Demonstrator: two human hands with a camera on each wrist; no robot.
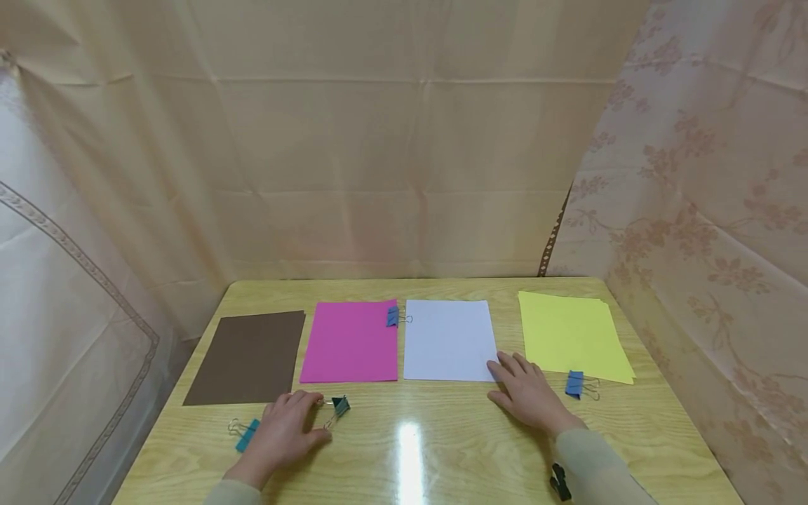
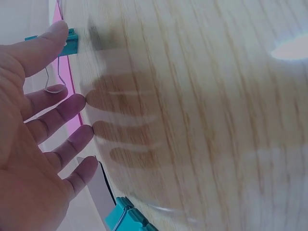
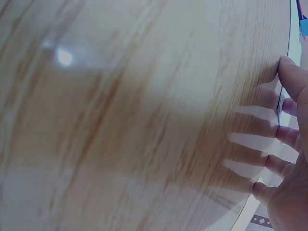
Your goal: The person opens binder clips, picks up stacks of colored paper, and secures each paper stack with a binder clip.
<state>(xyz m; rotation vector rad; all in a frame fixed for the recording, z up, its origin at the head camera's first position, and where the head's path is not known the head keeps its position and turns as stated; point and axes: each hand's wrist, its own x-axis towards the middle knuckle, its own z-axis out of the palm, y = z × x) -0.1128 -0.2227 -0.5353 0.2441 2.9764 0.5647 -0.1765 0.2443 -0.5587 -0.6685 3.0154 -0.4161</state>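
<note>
Pinching the teal clip (image 1: 341, 406) by its handles in our left grip (image 1: 287, 429) before the pink stack (image 1: 350, 345), right grip (image 1: 529, 397) spread at the white stack's (image 1: 449, 341) corner, we judge only pink clipped, with white, brown stack (image 1: 247, 361) and yellow stack (image 1: 571, 335) left.

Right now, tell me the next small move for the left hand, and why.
I'd probably have the left hand pinch the green clip by its wire handles: thumb and forefinger are already close to them, while the right hand is away at the corner of the white paper.
</note>
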